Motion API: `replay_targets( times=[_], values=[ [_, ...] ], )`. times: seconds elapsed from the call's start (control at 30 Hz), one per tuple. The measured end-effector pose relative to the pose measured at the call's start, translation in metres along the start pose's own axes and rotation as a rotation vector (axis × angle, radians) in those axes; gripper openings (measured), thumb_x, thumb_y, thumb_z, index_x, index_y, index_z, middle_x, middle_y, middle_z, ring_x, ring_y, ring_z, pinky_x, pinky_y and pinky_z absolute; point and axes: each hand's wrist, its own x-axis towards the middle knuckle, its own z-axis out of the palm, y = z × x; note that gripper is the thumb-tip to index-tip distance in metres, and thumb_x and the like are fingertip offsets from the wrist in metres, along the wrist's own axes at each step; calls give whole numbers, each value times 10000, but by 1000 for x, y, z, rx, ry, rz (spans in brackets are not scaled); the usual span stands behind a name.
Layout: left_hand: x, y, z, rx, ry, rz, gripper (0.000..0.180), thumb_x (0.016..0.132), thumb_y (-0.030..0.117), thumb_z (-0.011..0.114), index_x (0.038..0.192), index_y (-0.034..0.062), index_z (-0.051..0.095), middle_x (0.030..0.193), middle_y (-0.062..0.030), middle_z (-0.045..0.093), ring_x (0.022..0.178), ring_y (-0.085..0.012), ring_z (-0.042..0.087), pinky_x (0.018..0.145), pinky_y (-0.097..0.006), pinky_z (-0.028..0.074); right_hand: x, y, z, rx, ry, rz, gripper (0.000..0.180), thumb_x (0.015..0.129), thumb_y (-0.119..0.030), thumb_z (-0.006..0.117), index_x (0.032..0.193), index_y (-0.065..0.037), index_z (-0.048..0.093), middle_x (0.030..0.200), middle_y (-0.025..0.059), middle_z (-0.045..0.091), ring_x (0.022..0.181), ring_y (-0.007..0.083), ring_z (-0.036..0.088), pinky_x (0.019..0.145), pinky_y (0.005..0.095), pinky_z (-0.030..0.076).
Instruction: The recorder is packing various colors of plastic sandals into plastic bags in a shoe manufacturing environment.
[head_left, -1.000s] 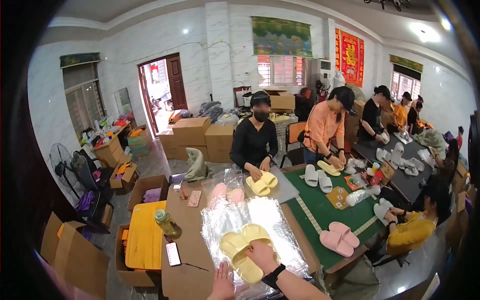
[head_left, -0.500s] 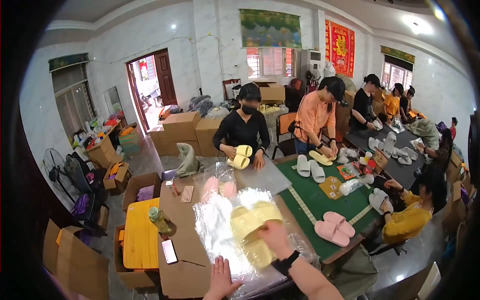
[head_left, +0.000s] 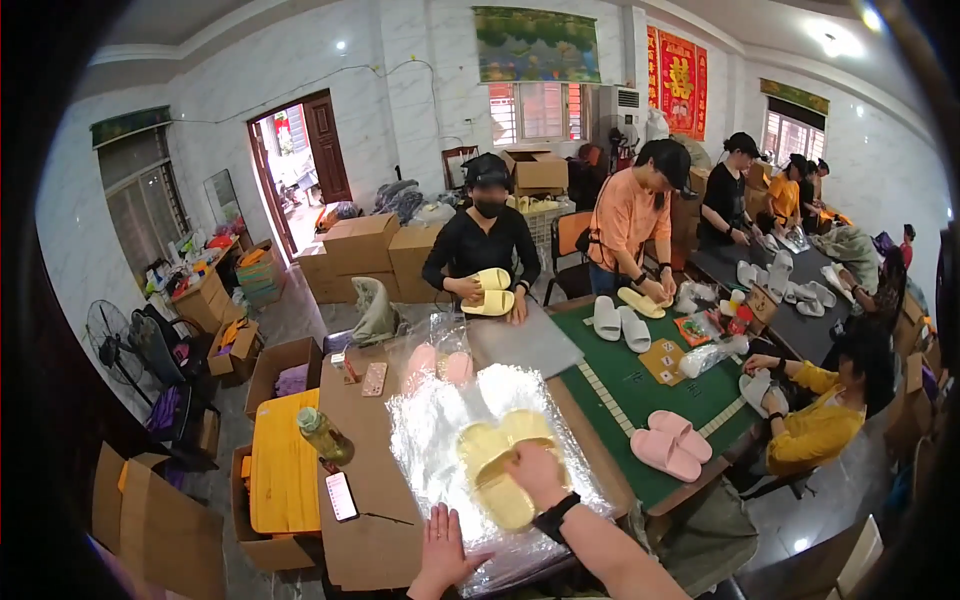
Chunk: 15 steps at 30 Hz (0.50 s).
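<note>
A pair of pale yellow slippers (head_left: 484, 447) lies over a stack of shiny clear plastic bags (head_left: 425, 425) in front of me. My right hand (head_left: 537, 475), with a dark band at its wrist, is closed on the slippers, its fingertips tucked into a strap. At the near edge of the bags my left hand (head_left: 443, 556) rests flat with fingers stretched out, holding nothing. Just beyond the stack stand pink slippers (head_left: 422, 362), partly under clear plastic.
A phone (head_left: 341, 496) and a green bottle (head_left: 325, 436) stand left on the brown table (head_left: 372, 556). Across from me a person in black holds yellow slippers (head_left: 489, 292). On the green table (head_left: 600, 390) at right are pink slippers (head_left: 671, 446) and white slippers (head_left: 621, 323). Other people work farther right.
The yellow slippers under my right hand have shifted slightly and lie flatter on the bags. My left hand stays nearly in place. The person opposite has raised and turned their slippers.
</note>
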Motion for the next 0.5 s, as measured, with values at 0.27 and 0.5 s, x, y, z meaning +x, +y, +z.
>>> replay_targets(
  times=[0.27,0.5],
  values=[
    [14,7,-16,-77,-106,-63,1215,824,760,581,1539,-122,150,1622,-335,84,1534,-428,38,1229,-527,57,-34,96,-93,192,438,130,218,780,-189,696,727,-7,588,645,158,590,586,302,587,571,403,465],
    [17,8,-13,-29,-116,-45,1213,797,665,688,1554,-90,117,1637,-301,77,1532,-433,51,1227,-533,60,-168,275,-171,351,868,568,192,802,-131,711,791,29,605,651,103,599,649,97,571,599,322,471]
  ],
)
